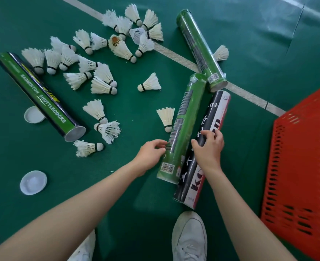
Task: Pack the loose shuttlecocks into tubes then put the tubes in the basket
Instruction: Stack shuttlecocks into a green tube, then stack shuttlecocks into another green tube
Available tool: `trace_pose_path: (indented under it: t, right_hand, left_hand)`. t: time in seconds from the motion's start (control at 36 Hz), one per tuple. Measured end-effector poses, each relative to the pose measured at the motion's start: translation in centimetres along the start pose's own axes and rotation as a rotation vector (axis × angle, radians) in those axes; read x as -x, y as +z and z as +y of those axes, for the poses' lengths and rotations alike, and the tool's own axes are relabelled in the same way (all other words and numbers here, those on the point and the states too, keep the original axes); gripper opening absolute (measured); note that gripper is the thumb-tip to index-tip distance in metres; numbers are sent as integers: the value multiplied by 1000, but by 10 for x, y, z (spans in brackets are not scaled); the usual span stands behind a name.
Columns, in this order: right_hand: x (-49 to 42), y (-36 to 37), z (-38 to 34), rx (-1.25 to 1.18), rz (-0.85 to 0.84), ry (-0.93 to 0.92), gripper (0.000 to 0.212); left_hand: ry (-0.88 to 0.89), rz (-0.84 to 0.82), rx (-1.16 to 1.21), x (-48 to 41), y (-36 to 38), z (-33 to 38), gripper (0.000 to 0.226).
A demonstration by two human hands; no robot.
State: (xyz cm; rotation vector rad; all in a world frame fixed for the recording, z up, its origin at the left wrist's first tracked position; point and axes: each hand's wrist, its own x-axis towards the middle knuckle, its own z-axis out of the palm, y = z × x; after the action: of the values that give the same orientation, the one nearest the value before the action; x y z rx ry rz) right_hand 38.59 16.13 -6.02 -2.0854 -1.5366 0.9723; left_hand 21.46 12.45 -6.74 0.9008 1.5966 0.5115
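White sneakers [190,236] sit at the bottom edge, and your two bare forearms reach out from there over the green court floor [129,185]. Your left hand [150,155] is loosely curled, fingertips touching the left side of the near green tube [181,129], not wrapped around it. Your right hand [209,147] is half open, fingers bent down over the seam where that green tube meets the black and red tube [202,153] lying right beside it, thumb on the green one, fingers resting on the black one; neither tube is properly gripped from what you can see. Off to your right is the red perforated basket [302,166], close to the tubes but not touching them. To your left, two white caps [33,182] lie on the floor, one near you and one tucked against the green and black tube [42,97] labelled BADMINTON SHUTTLECOCKS. Loose shuttlecocks [91,78] are scattered between that tube and your hands, with a bigger cluster farther out by the white court line [174,53]. Another green tube [200,48] lies across that line beyond the pair you're touching, one shuttlecock poking out behind it.
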Motion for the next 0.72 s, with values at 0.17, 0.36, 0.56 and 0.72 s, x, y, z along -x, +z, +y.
trace_pose_path:
  t: [0.17,0.36,0.56,0.72]
  right_hand:
    - [7,13,-27,52,-9,-235,26]
    - [16,66,-85,7,-349,-338,34]
    - [32,126,-129,240,-598,-532,53]
    - [48,157,-146,357,-625,-570,51]
  left_hand:
    - [108,319,-5,13,-35,-12,20]
    - [106,890,-122,8,-131,-20,36]
    - [-351,862,165,-2,-194,-32,69]
    - [-375,715,438,3,-219,-55,80]
